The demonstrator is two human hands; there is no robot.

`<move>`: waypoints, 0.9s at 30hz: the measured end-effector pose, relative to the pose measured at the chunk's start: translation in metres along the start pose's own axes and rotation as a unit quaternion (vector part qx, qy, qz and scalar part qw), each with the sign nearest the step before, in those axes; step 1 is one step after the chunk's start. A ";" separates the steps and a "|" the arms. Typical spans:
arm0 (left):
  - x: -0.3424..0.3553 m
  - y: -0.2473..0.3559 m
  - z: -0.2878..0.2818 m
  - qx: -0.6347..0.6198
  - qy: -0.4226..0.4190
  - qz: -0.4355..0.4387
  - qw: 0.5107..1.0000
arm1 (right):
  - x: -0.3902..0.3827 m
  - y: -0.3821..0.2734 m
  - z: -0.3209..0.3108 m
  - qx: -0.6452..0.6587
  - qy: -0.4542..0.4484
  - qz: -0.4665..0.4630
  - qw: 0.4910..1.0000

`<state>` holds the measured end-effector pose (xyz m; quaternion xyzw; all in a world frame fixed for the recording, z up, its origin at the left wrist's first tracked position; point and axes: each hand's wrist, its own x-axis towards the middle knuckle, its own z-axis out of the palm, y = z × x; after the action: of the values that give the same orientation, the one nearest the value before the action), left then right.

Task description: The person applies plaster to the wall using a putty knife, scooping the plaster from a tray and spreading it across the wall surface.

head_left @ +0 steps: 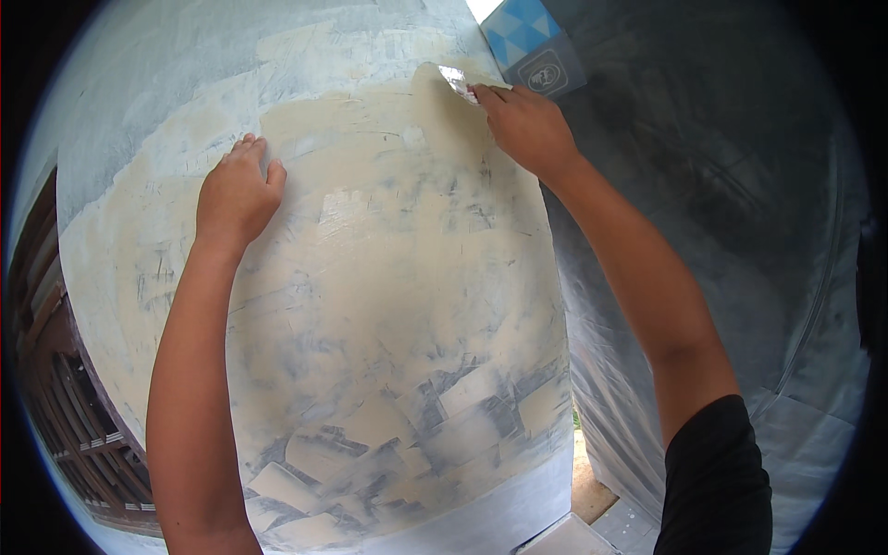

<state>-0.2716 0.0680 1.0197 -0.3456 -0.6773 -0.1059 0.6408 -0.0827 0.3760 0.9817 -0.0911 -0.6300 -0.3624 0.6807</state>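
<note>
A pale wall fills the middle of the view, spread with cream putty over a bluish-grey base. Toward its lower part the putty lies in rough, overlapping patches. My right hand grips a putty knife near the wall's upper right edge. The shiny metal blade meets the putty, and my fingers hide most of the handle. On the left, my left hand is against the wall with fingers stretched upward and thumb apart, holding nothing.
Dark wooden slats in a frame border the wall at left. A dark grey sheet hangs along the right side. Behind the right hand is a panel with blue and white triangles. Bare ground shows through a gap at lower right.
</note>
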 end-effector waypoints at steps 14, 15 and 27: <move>-0.006 -0.006 -0.004 -0.002 -0.016 -0.009 1.000 | -0.123 -0.073 -0.051 0.100 0.007 -0.077 0.992; -0.007 -0.007 -0.003 0.002 -0.014 -0.014 1.000 | -0.102 -0.063 -0.045 0.088 0.001 -0.039 0.995; -0.005 -0.002 0.008 -0.019 0.030 0.006 0.999 | -0.038 -0.067 0.028 0.025 0.064 -0.080 0.994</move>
<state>-0.2797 0.0694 1.0140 -0.3587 -0.6532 -0.1250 0.6550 -0.1435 0.3582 0.9294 -0.0001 -0.5993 -0.4051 0.6904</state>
